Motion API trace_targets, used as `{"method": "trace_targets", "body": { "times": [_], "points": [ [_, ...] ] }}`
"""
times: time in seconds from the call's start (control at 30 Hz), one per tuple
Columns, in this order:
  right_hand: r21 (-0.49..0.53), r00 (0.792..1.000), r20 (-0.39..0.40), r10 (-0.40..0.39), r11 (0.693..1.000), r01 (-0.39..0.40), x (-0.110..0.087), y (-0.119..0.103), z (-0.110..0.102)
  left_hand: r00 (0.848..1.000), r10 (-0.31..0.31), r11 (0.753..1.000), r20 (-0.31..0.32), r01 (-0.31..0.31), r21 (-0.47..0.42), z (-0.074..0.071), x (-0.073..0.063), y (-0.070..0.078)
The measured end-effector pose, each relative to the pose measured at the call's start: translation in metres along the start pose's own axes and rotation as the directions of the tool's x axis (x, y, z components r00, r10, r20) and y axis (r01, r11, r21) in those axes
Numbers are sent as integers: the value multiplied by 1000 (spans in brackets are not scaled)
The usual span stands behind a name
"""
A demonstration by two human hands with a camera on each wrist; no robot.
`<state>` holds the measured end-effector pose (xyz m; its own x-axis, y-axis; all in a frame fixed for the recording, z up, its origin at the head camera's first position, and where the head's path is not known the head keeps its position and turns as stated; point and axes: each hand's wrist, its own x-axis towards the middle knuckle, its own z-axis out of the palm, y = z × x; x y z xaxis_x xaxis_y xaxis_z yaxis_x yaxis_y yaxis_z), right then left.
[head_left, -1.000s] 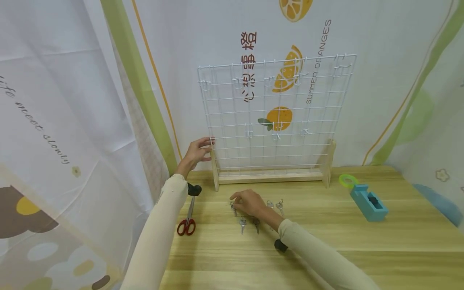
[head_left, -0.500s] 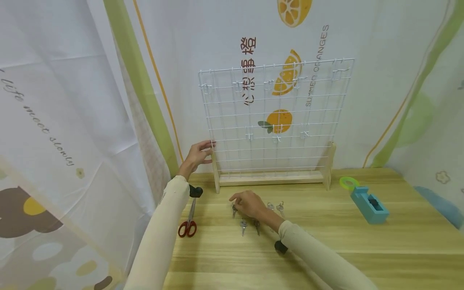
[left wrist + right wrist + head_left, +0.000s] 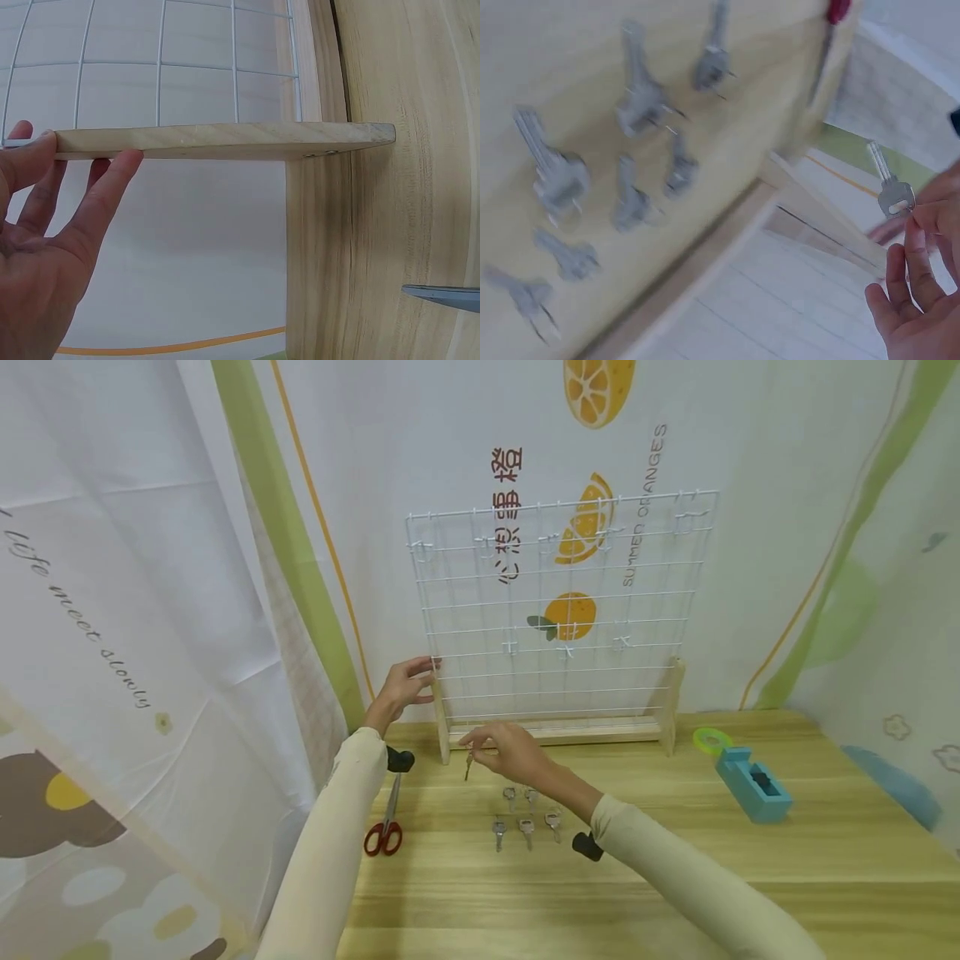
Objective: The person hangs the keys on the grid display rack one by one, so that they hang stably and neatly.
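A white wire grid rack stands on a wooden base (image 3: 607,732), with several white hooks (image 3: 566,651) hung on it. My left hand (image 3: 401,690) grips its left wooden post (image 3: 217,136), thumb and fingers around the upper end. In front of the rack, my right hand (image 3: 517,753) pinches a silver key (image 3: 894,196) by the ring at its head. That key hangs above the table in the head view, blade down. Several more keys (image 3: 499,833) with rings lie in two rows on the table, below the right hand; they look blurred in the right wrist view.
Red-handled scissors (image 3: 384,837) lie at the left, near the left forearm. At the right stand a blue tape dispenser (image 3: 759,789) and a green roll of tape (image 3: 712,741). A printed curtain (image 3: 315,435) hangs behind the rack and along both sides.
My right hand has lifted a key off the table and moved it up towards the rack's lower left. My left hand stays on the post. The head view has shifted slightly.
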<state>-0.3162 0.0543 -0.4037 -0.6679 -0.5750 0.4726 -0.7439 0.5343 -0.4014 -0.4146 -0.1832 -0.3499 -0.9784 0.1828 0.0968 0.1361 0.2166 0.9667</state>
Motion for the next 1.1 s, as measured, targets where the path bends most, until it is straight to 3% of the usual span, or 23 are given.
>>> {"method": "trace_targets", "body": {
  "times": [0.3,0.53,0.8,1.1],
  "points": [
    [-31,994,-44,-103,994,102,22,-24,-48,1000,-16,1000,-9,16,-2,-6,-1,1],
    [10,993,-84,-80,997,81,39,-37,-81,1000,-28,1000,-10,28,-9,-8,-5,-1],
    [44,982,-183,-35,998,44,67,-48,-119,999,-35,999,-1,35,-17,-5,-4,-5],
    [77,964,-260,-61,994,83,91,-54,-143,1000,-25,1000,-1,25,-15,1,-2,-2]
  ]
}}
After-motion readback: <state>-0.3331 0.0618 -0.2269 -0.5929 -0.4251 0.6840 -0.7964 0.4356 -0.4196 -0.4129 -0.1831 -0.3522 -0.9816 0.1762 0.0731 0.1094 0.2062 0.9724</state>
